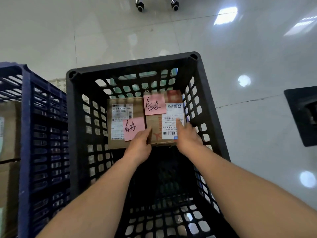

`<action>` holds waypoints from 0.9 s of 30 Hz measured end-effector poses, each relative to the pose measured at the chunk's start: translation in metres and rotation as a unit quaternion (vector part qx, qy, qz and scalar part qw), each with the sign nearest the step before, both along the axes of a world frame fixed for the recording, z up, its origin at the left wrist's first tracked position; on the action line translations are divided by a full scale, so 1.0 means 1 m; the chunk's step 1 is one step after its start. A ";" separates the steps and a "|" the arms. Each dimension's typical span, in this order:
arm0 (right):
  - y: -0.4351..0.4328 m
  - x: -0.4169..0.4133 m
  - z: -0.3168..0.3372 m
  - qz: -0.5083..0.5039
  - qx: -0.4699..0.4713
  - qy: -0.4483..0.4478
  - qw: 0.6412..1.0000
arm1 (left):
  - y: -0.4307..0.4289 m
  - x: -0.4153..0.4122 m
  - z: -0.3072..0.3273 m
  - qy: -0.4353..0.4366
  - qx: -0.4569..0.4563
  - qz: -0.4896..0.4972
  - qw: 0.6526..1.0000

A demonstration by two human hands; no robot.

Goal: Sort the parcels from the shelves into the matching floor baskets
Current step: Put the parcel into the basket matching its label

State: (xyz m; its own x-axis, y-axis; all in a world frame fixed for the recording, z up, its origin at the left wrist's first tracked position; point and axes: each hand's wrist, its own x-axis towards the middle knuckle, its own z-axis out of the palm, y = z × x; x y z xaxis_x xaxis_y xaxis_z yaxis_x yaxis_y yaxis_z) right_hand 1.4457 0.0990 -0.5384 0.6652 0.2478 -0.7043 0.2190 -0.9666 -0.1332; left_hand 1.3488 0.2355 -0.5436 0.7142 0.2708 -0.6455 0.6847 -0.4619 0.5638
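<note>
Head view: two bare forearms reach down from the near edge into the black basket, whose near half shows only its dark grid floor. The left hand curls its fingers round the near left corner of the held parcel, a brown carton. The right hand clasps the near right corner, one digit flat on the white shipping label. Both hands grip the carton, so it is not released, and I cannot tell whether it rests on the basket floor or hangs just above it. It sits against the basket's right wall, touching or just beside a second parcel lying flat to its left. Each carton bears a pink note with what looks like the same handwritten characters, so the match seems right. At the left edge a blue basket holds more cardboard. Beyond lie pale floor tiles and chair castors. One parcel here looks sorted and this one nearly so; the shelves are out of sight, so what remains cannot be judged
</note>
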 end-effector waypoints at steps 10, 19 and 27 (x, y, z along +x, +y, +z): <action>0.012 -0.008 0.015 0.028 -0.031 -0.046 0.998 | 0.001 -0.003 0.012 0.028 0.023 -0.042 0.998; 0.025 -0.040 0.118 0.137 0.032 -0.132 0.981 | 0.019 -0.041 0.107 -0.016 0.128 -0.061 0.990; 0.044 -0.085 0.208 0.201 0.070 -0.149 0.966 | 0.019 -0.098 0.203 -0.058 0.189 0.001 0.980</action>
